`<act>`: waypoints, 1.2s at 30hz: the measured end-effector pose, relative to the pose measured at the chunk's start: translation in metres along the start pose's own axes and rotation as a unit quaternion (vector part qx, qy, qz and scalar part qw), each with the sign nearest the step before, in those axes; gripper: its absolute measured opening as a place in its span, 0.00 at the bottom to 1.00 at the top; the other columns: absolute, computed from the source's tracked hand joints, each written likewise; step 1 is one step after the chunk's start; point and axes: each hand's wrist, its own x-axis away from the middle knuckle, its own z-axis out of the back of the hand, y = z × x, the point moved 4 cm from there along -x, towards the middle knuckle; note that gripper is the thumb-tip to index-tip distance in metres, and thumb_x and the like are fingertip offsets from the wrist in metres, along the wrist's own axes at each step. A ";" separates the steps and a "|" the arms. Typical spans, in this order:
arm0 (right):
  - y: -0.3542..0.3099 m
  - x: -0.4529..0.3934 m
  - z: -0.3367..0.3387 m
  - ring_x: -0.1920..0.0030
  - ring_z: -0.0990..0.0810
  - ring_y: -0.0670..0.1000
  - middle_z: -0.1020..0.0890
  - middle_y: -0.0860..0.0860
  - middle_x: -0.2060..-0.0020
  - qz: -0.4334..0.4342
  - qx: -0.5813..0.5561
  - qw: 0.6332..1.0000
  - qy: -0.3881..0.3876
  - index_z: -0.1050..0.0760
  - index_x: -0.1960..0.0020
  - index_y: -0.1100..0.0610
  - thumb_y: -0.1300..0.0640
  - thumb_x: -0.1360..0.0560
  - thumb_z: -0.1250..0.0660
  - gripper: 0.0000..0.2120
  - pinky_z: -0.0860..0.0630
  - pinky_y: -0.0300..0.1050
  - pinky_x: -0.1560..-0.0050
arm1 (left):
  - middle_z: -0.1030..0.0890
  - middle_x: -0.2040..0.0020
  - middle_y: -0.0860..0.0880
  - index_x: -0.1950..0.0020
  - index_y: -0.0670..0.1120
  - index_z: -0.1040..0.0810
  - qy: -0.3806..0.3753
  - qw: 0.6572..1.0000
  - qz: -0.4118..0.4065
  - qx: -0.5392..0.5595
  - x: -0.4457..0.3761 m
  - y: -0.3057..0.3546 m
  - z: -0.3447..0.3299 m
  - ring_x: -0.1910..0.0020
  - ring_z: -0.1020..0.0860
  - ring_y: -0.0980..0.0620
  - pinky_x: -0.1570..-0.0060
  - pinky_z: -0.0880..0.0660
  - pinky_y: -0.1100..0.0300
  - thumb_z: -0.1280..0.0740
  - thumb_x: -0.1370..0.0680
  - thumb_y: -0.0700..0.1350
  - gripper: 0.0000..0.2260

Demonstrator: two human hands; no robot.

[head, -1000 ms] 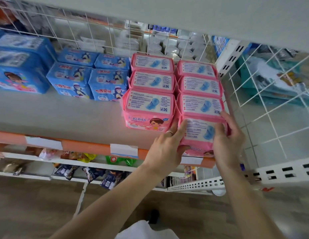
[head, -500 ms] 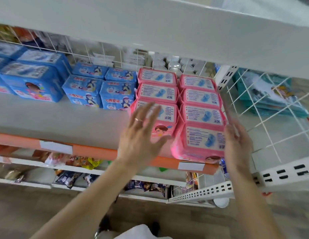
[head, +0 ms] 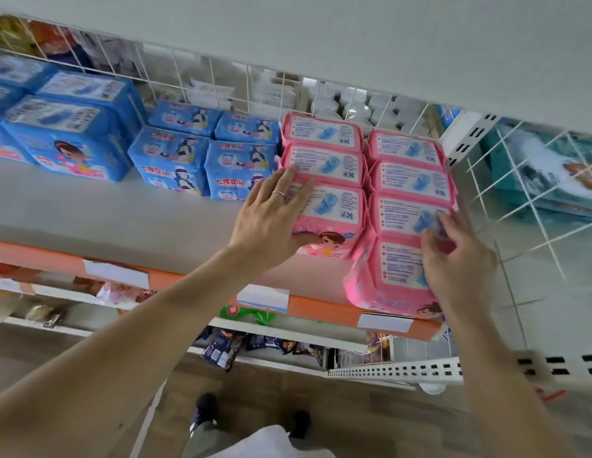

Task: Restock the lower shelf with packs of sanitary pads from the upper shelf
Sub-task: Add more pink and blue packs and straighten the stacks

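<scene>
Left hand [head: 271,213]: fingers straight, flat on a pink pack [head: 324,219], holding nothing.
Right hand [head: 453,256]: fingers loosely bent on the front pack [head: 387,276] at the shelf edge [head: 189,226]; no firm hold.
Handling: probably light, soft, slick (squeeze both sides).

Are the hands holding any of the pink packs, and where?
Neither clearly grips one. The left hand lies flat, fingers straight, on the front pack of the left pink row. The right hand touches the right row's front pack at its right side.
</scene>
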 end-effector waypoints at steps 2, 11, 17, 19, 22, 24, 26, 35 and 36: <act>0.001 -0.002 -0.003 0.52 0.17 0.55 0.16 0.51 0.45 -0.013 -0.004 1.000 0.003 0.25 0.31 0.56 0.49 0.20 0.35 0.20 0.18 0.57 0.49 | 0.43 0.19 0.42 0.20 0.49 0.40 -0.006 1.000 -0.002 0.001 -0.004 -0.001 -0.003 0.21 0.43 0.39 0.24 0.49 0.44 0.31 0.29 0.68 0.44; 0.000 0.002 -0.003 0.46 0.17 0.57 0.17 0.52 0.41 -0.040 -0.022 0.999 -0.005 0.27 0.29 0.56 0.48 0.19 0.36 0.21 0.19 0.60 0.45 | 0.45 0.18 0.44 0.20 0.50 0.41 -0.035 0.999 -0.002 0.013 -0.006 -0.001 0.000 0.21 0.44 0.41 0.23 0.46 0.38 0.31 0.29 0.69 0.44; -0.001 0.006 -0.002 0.48 0.19 0.60 0.21 0.52 0.49 -0.030 0.009 0.999 -0.027 0.30 0.27 0.53 0.46 0.18 0.41 0.22 0.19 0.59 0.47 | 0.45 0.18 0.50 0.19 0.55 0.48 0.021 0.991 0.035 0.131 0.012 -0.028 0.032 0.20 0.47 0.46 0.23 0.47 0.42 0.56 0.23 0.71 0.36; -0.001 0.005 -0.003 0.49 0.19 0.60 0.21 0.51 0.52 -0.026 0.013 0.999 -0.033 0.31 0.26 0.51 0.44 0.18 0.42 0.23 0.19 0.60 0.50 | 0.45 0.18 0.50 0.20 0.62 0.47 0.066 0.991 0.095 0.074 0.014 -0.060 0.041 0.21 0.46 0.42 0.24 0.45 0.38 0.55 0.20 0.68 0.29; -0.002 0.005 -0.004 0.54 0.18 0.58 0.20 0.53 0.53 -0.037 0.031 0.998 -0.039 0.32 0.26 0.50 0.43 0.19 0.44 0.24 0.17 0.55 0.56 | 0.54 0.17 0.51 0.22 0.68 0.46 -0.017 0.988 0.148 -0.049 0.009 -0.116 0.035 0.21 0.51 0.33 0.26 0.49 0.32 0.47 0.19 0.67 0.25; 0.000 0.004 -0.005 0.54 0.18 0.59 0.20 0.53 0.50 -0.043 0.043 0.998 -0.034 0.33 0.26 0.48 0.41 0.19 0.45 0.24 0.17 0.56 0.58 | 0.54 0.17 0.49 0.23 0.68 0.43 -0.051 0.983 0.139 -0.109 0.004 -0.139 0.032 0.21 0.50 0.32 0.27 0.46 0.31 0.43 0.20 0.65 0.25; 0.002 0.004 -0.006 0.53 0.18 0.59 0.19 0.53 0.48 -0.038 0.061 0.997 -0.033 0.34 0.27 0.44 0.35 0.20 0.50 0.26 0.17 0.58 0.56 | 0.51 0.17 0.48 0.22 0.65 0.43 -0.057 0.980 0.122 -0.145 -0.003 -0.152 0.031 0.22 0.46 0.34 0.30 0.42 0.33 0.42 0.19 0.63 0.26; -0.007 0.002 -0.004 0.61 0.16 0.53 0.19 0.53 0.44 -0.050 0.061 0.997 -0.018 0.28 0.29 0.50 0.45 0.17 0.44 0.19 0.18 0.47 0.65 | 0.34 0.22 0.51 0.23 0.56 0.33 -0.053 0.988 0.090 -0.112 -0.023 -0.173 0.027 0.25 0.39 0.35 0.33 0.41 0.31 0.40 0.17 0.54 0.22; -0.006 0.002 -0.005 0.63 0.17 0.52 0.18 0.52 0.46 -0.056 0.055 0.997 -0.014 0.28 0.29 0.50 0.45 0.17 0.44 0.19 0.19 0.45 0.68 | 0.34 0.22 0.51 0.22 0.55 0.34 -0.052 0.988 0.089 -0.113 -0.023 -0.173 0.026 0.25 0.39 0.35 0.33 0.42 0.31 0.40 0.17 0.54 0.22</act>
